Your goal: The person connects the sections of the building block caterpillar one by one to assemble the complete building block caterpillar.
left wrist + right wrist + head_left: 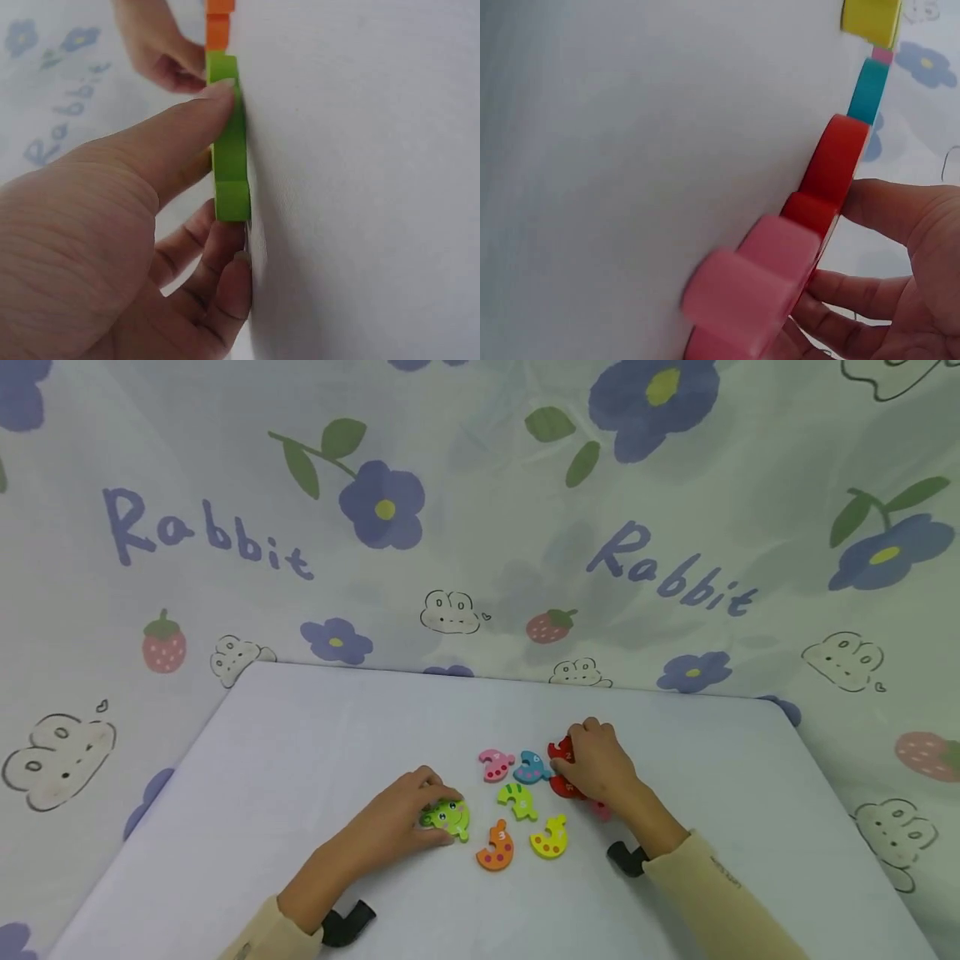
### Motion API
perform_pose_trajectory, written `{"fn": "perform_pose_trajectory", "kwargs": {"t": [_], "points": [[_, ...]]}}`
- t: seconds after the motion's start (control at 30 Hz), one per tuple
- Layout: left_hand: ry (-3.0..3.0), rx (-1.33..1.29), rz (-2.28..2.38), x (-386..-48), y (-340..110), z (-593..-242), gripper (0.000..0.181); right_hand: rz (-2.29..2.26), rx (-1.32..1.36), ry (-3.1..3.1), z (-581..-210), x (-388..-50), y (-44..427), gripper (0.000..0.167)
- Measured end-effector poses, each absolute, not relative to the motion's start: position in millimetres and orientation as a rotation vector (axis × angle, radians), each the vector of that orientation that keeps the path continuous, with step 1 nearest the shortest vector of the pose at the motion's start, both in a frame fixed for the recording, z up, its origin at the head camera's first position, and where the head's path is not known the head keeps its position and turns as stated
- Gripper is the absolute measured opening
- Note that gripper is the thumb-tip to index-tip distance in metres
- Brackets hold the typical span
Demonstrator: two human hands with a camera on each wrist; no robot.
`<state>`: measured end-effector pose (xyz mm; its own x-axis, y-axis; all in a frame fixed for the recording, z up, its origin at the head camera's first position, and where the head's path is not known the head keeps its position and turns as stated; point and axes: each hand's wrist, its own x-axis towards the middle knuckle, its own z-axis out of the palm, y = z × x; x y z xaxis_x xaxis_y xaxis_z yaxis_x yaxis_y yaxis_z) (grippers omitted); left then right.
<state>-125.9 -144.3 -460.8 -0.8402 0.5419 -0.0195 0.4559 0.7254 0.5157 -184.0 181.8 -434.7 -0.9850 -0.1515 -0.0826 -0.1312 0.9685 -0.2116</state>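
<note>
In the head view my left hand (397,817) pinches a green puzzle piece with a smiling face (452,818) between thumb and fingers. Seen edge-on in the left wrist view, this green piece (231,142) stays close to the white surface, thumb on its near edge. My right hand (600,764) curls over red puzzle pieces (562,787) and partly hides them. From the right wrist, the thumb meets the edge of a red piece (836,161), with fingers on its other side. A pink piece (602,810) shows partly under that hand.
Between the hands lie a pink piece (495,765), a blue piece (531,767), a lime-green piece (517,802), an orange piece (495,848) and a yellow piece (550,838). They rest on a white table (360,710) before a patterned cloth (480,527).
</note>
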Motion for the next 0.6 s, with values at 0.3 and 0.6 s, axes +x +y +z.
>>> {"fn": "perform_pose_trajectory", "kwargs": {"t": [0.3,0.6], "points": [[2.695,0.779,0.949,-122.3,-159.0,-468.8,0.050,-0.414,-0.267,2.989,-431.1,-178.4,186.7,0.055],[2.678,0.796,1.063,-121.2,-161.0,-474.5,0.052,-0.659,-0.370,2.969,-414.2,-157.4,170.4,0.066]]}}
